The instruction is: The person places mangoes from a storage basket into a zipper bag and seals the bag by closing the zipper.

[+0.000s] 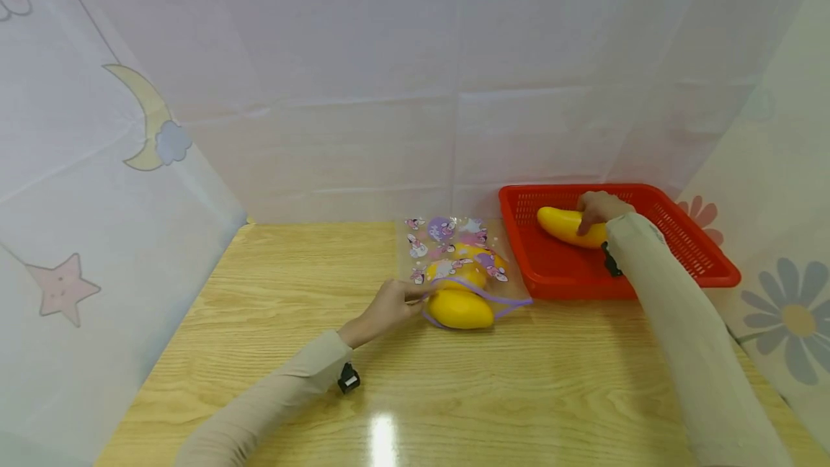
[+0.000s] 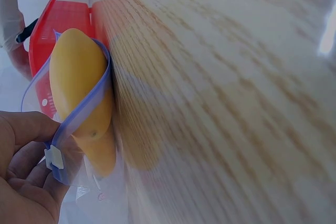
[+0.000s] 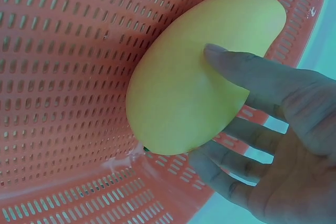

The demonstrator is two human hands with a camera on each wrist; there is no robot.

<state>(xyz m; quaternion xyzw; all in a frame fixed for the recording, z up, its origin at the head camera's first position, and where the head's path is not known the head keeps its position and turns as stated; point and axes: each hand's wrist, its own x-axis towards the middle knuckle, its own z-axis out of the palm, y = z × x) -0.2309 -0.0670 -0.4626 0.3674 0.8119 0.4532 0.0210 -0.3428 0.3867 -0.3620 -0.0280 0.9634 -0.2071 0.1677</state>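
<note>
A clear zip bag (image 1: 415,251) with purple and pink prints lies on the table, its lilac zip edge (image 2: 79,109) gaping. Yellow mangoes show through the film, and one mango (image 1: 460,309) sits at the mouth. My left hand (image 1: 392,307) pinches the bag's edge beside the white slider (image 2: 53,157). Over in the red basket (image 1: 532,265), my right hand (image 1: 601,209) grips another yellow mango (image 3: 194,82), thumb on its near side and fingers round its edge. Part of that mango is hidden by the hand in the head view.
The basket has perforated walls and stands at the right, by the back wall sheet (image 1: 350,157). A printed side sheet (image 1: 791,236) borders the table on the right. Wooden tabletop (image 1: 292,272) extends left of the bag and in front of it.
</note>
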